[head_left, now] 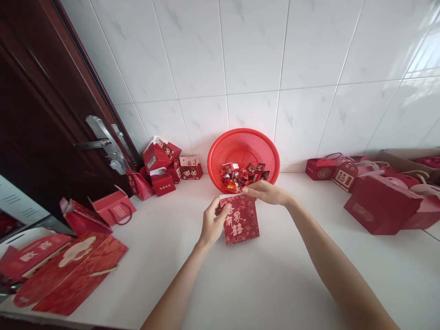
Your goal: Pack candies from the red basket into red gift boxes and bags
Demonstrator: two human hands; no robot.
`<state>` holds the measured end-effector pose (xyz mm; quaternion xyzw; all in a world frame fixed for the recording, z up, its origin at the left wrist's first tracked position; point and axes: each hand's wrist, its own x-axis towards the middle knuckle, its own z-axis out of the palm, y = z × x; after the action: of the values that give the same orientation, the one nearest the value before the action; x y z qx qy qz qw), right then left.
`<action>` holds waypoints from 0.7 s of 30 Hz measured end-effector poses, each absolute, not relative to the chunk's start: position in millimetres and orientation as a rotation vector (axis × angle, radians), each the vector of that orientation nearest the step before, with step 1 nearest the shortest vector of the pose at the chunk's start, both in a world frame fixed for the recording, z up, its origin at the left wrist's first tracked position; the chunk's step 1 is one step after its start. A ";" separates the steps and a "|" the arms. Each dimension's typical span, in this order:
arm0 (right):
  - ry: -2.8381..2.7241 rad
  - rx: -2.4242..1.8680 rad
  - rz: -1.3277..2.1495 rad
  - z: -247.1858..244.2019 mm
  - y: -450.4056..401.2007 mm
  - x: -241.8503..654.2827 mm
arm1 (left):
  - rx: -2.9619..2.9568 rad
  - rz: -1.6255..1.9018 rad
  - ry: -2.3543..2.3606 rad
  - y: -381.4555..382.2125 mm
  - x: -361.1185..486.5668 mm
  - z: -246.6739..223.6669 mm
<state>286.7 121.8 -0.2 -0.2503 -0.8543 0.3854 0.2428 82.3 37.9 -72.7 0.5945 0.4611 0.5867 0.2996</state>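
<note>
A red gift box (241,224) with white Chinese characters on its front stands tilted on the white counter in front of me. My left hand (213,221) grips its upper left side, thumb on the front face and fingers behind. Along the top edge, where a strip of white inner paper shows, my right hand (270,192) has its fingers held together at the right corner; its thumb is hidden. Just behind the box, a red plastic basket (244,142) leans towards me against the wall. Wrapped candies (242,174) lie in its lower part, partly covered by my right hand.
Several red boxes (161,160) are heaped at the back left, beside the dark door (44,91) with its metal handle. Flat red bags (82,275) lie at the near left. More red boxes (381,206) crowd the right side. A tiled wall (254,55) closes off the back.
</note>
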 end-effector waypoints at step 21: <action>-1.964 -0.690 1.008 -53.4 107.3 285.8 | 1.477 1.569 1.195 34.7 89.8 -71.7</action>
<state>285.8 107.3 -53.4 -0.2732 -0.7774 0.3988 0.4025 89.8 34.7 -71.7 0.5653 0.4576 0.6005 0.3325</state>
